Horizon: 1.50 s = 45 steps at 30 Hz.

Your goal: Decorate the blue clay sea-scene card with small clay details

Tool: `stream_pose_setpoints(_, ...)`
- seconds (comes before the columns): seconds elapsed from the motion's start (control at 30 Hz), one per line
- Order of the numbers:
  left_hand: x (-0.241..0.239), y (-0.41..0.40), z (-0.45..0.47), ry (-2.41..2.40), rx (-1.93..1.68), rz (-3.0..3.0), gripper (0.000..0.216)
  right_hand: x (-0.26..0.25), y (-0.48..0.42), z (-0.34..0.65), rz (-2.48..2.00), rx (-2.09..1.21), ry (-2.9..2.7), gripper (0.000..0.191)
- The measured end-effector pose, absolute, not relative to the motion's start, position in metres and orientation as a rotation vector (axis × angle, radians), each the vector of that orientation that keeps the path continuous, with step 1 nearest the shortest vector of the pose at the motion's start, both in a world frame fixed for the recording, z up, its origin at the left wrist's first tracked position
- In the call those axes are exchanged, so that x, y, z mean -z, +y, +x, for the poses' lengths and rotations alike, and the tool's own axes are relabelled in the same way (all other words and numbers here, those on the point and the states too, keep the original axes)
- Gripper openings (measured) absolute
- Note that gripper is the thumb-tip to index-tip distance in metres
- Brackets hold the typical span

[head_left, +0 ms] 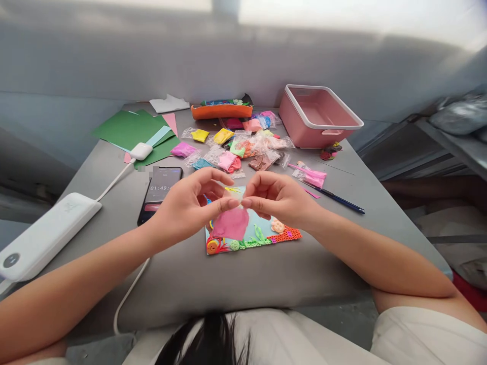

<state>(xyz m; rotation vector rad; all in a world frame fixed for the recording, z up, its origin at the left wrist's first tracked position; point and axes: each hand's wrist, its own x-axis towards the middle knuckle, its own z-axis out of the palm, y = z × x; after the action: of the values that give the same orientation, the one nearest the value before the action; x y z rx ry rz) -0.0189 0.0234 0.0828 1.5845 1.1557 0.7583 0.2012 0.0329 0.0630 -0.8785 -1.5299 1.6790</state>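
Note:
My left hand and my right hand meet above the table, each pinching the top edge of a small clear bag of pink clay. The bag hangs between them over a light blue craft board decorated with clay shapes and an orange beaded strip. Both hands have thumb and forefinger pressed together on the bag.
Several small bags of coloured clay lie behind the board. A pink bin, an orange tray, green paper sheets, a phone, a white power bank, an earbud case and a dark pen sit on the grey table.

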Motion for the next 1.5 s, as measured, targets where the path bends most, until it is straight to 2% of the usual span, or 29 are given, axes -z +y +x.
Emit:
stream_pose_setpoints(0.03, -0.077, 0.025, -0.019, 1.158, -0.762, 1.525, 0.039, -0.061, 0.033, 0.2, -0.899, -1.61, -1.516, 0.045)
stream_pose_setpoints(0.1, -0.066, 0.028, -0.018, 1.102, -0.752, 1.412, 0.031, -0.058, 0.033, 0.199, -0.91, -1.543, -1.501, 0.045)
stream_pose_setpoints(0.23, -0.054, 0.026, -0.016, 1.054, -0.882, 1.499, 0.022, -0.057, 0.033, 0.201, -0.842, -1.662, -1.455, 0.038)
stream_pose_setpoints(0.5, -0.063, 0.017, -0.014, 0.989, -0.876, 1.64, 0.022, -0.051, 0.038, 0.206, -0.746, -1.726, -1.481, 0.022)
stream_pose_setpoints(0.93, -0.067, 0.015, -0.012, 1.003, -0.784, 1.84, 0.025, -0.056, 0.035, 0.204, -0.848, -1.685, -1.539, 0.022)
stream_pose_setpoints(1.3, -0.063, 0.019, -0.013, 1.006, -0.831, 1.852, 0.019, -0.061, 0.038, 0.208, -0.922, -1.772, -1.803, 0.004)
stream_pose_setpoints(1.5, -0.06, 0.023, -0.014, 0.996, -0.81, 1.833, 0.02, -0.062, 0.04, 0.207, -0.897, -1.837, -1.758, 0.016)
